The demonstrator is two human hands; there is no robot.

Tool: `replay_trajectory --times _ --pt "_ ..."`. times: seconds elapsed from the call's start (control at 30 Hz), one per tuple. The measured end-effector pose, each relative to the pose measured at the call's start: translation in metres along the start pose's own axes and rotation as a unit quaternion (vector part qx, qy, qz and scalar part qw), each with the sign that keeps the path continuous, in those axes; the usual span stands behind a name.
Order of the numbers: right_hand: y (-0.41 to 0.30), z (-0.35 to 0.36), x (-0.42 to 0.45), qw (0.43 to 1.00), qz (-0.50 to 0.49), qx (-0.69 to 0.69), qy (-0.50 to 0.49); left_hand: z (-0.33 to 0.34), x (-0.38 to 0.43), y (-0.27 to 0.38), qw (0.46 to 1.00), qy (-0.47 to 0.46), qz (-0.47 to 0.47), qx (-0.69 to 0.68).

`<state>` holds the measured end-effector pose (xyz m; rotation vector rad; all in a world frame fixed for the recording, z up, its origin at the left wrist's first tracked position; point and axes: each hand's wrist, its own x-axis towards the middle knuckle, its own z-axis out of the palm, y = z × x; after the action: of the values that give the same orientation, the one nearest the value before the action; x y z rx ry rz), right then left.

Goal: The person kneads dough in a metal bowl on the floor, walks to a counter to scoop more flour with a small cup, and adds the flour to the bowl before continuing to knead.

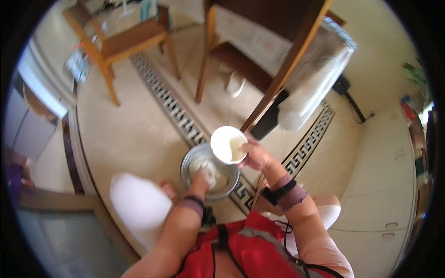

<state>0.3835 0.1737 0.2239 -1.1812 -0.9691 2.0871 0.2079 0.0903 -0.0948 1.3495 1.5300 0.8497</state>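
Observation:
A round metal basin (185, 170) stands on the tiled floor between my knees, with a whitish, dough-like mass (219, 180) and pale powder in it. My left hand (202, 180) reaches down into the basin, its fingers in the pale mass and partly hidden. Over the basin's upper right rim, my right hand (255, 153) grips a white bowl (220, 140) by its edge. The bowl is tilted, and some pale beige contents lie on its right side. Whether these are liquid or powder I cannot tell.
A wooden chair (134, 38) stands at the upper left. Ahead is wooden furniture (278, 87) with a lower shelf, a plastic-wrapped item (306, 93) beside it. Pale cabinets (375, 187) line the right side. A door frame (57, 205) is at the left.

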Motion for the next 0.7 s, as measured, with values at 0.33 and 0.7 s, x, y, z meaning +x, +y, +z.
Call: replay_trajectory --times 0.33,0.7 --pt "-0.213 0.044 -0.127 0.983 -0.177 -0.022 -0.033 -0.042 0.003 -0.019 0.694 0.063 -0.275 -0.662" --pt "-0.399 -0.006 -0.152 0.891 -0.355 -0.004 0.284 -0.066 0.002 0.014 0.660 0.100 -0.309 -0.677"
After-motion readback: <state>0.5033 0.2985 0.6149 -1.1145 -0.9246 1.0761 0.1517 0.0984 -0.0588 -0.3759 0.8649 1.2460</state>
